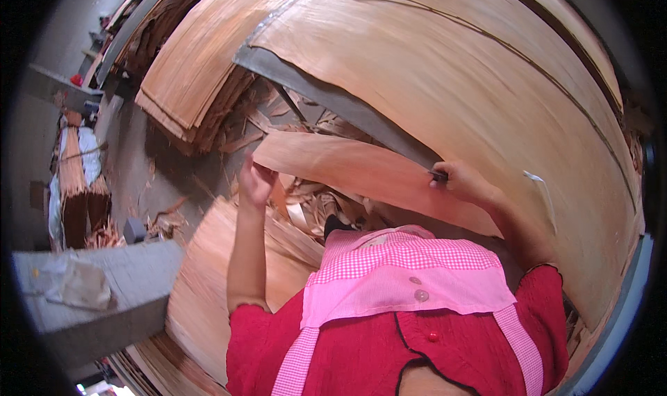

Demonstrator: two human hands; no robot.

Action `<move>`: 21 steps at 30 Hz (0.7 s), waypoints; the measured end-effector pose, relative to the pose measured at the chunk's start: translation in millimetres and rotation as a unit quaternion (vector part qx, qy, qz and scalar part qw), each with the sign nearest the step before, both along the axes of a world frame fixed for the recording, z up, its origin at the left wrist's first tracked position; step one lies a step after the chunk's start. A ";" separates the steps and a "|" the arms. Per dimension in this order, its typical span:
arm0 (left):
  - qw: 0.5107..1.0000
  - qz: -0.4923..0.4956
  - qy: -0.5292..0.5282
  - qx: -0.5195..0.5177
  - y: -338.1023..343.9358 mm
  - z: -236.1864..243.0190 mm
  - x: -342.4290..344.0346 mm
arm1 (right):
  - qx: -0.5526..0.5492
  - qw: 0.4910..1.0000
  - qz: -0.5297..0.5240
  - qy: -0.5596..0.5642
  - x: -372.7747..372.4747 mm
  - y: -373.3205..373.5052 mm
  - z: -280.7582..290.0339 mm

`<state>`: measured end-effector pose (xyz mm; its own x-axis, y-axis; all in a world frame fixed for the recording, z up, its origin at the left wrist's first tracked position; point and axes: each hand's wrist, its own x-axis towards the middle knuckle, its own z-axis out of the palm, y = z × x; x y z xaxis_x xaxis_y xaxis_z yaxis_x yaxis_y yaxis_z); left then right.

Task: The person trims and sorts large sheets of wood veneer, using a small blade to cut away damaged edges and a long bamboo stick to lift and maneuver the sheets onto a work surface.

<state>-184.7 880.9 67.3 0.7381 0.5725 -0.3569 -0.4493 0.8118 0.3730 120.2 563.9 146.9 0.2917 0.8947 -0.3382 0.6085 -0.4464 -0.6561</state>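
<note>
A long strip of pinkish wood veneer [347, 167] stretches across in front of my body. My left hand [258, 180] is closed on its left end. My right hand [458, 184] is at the right part of the strip, fingers wrapped round a small dark tool, possibly a blade, whose exact shape is hidden. Just beyond the strip, a large pale veneer sheet [445, 62] lies on a grey metal-edged table [333, 94], with a long thin dark stick [486, 31] across it and a small white scrap [533, 177] near my right arm.
Stacked veneers stand at the upper left [194, 55] and beside my left arm [201, 271]. Loose scraps [306, 201] cover the floor below. A grey block-like bench [139, 285] with a pale cloth is at lower left; bundled veneers [73, 174] are at far left.
</note>
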 end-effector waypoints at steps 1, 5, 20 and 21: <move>0.996 -0.011 0.027 0.082 52.2 -2.3 16.5 | 0.029 0.998 -0.033 0.043 -0.7 26.3 -14.3; 0.937 0.078 0.018 0.340 211.3 63.2 114.3 | 0.043 0.980 -0.168 0.093 21.9 134.0 -30.3; 0.277 0.214 0.649 0.676 294.6 -101.0 224.4 | -0.140 0.919 -0.290 -0.225 44.1 250.5 -78.9; 0.223 0.164 0.590 0.758 311.0 -116.1 211.9 | -0.125 0.917 -0.290 -0.245 40.5 251.9 -78.4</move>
